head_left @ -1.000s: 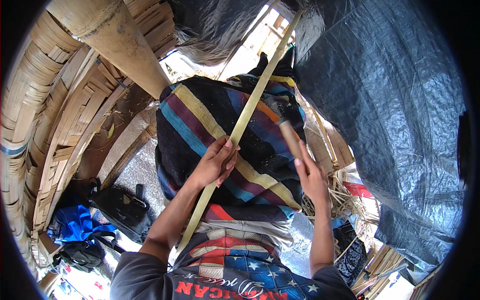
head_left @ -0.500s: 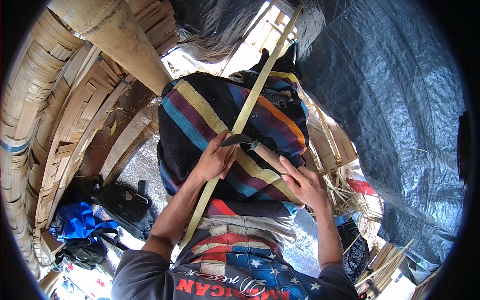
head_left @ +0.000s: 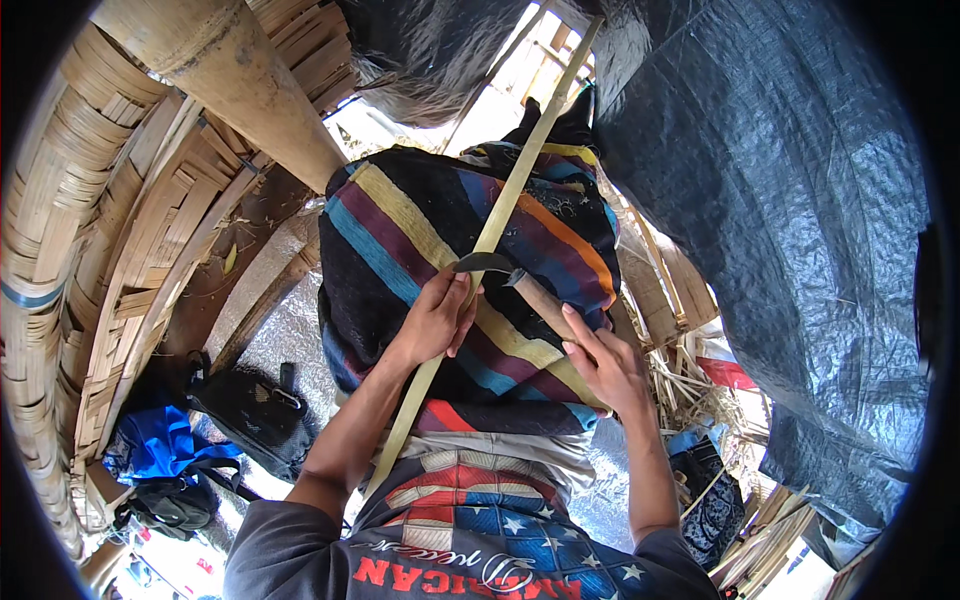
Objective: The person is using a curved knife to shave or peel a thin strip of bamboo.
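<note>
Over cloth (head_left: pixel 400 215), left fingers (head_left: pixel 440 297) clasp a long pale strip (head_left: pixel 490 238), right fingers (head_left: pixel 584 330) a curved knife (head_left: pixel 540 304).

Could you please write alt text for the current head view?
A person's left hand grips a long pale strip while the right hand holds a curved knife by its wooden handle, the dark blade over the strip. A striped cloth lies beneath; a woven wall stands left, a dark tarp right.

Daylight glaring past the far edge of the striped cloth (head_left: pixel 400 228), sheen on tarpaulin (head_left: pixel 775 210), sickle (head_left: pixel 486 261) crisp, woven-bamboo wall (head_left: pixel 135 300) fisheye-bent
</note>
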A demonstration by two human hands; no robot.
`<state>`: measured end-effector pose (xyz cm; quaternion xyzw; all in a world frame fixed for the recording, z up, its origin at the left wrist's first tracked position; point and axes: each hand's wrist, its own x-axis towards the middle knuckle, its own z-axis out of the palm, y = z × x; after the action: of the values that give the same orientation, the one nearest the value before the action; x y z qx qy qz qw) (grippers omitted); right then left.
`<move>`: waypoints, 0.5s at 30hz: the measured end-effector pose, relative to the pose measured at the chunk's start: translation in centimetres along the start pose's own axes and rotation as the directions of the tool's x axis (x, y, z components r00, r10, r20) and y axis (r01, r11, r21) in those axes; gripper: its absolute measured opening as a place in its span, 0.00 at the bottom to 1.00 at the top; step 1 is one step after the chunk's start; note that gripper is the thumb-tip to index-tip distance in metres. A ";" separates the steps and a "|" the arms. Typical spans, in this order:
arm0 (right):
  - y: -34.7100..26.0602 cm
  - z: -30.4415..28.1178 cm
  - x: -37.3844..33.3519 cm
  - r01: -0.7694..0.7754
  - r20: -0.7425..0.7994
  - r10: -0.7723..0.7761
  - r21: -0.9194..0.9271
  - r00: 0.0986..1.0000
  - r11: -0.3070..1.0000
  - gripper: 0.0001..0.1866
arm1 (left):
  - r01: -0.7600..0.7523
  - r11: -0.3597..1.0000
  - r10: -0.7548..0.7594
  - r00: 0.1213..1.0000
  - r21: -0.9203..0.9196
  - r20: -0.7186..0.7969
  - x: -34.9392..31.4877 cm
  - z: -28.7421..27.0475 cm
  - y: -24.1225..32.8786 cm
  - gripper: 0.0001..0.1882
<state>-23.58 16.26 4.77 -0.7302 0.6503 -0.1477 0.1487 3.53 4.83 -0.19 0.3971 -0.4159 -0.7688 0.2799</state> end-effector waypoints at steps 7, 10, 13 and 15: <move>2.3 0.2 2.5 0.018 -0.032 -0.018 0.006 0.999 1.000 0.29 | -0.017 1.000 0.017 1.000 -0.005 0.026 0.0 0.0 0.1 0.23; 1.5 0.9 1.9 -0.098 -0.008 0.098 0.032 0.995 0.995 0.29 | -0.031 0.999 0.031 1.000 0.033 0.000 0.1 -0.2 0.1 0.23; 0.8 1.4 1.6 0.048 -0.095 -0.041 0.069 0.995 0.996 0.30 | -0.003 0.999 0.003 1.000 -0.046 -0.002 -0.1 -0.4 0.1 0.23; -0.2 0.5 1.2 0.079 0.013 -0.079 -0.008 0.997 0.997 0.29 | 0.003 0.999 -0.004 1.000 -0.033 -0.014 -0.1 -0.6 -0.2 0.23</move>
<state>-23.04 15.15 4.39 -0.7568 0.6206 -0.1460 0.1441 4.07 4.73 -0.51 0.3987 -0.4005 -0.7731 0.2880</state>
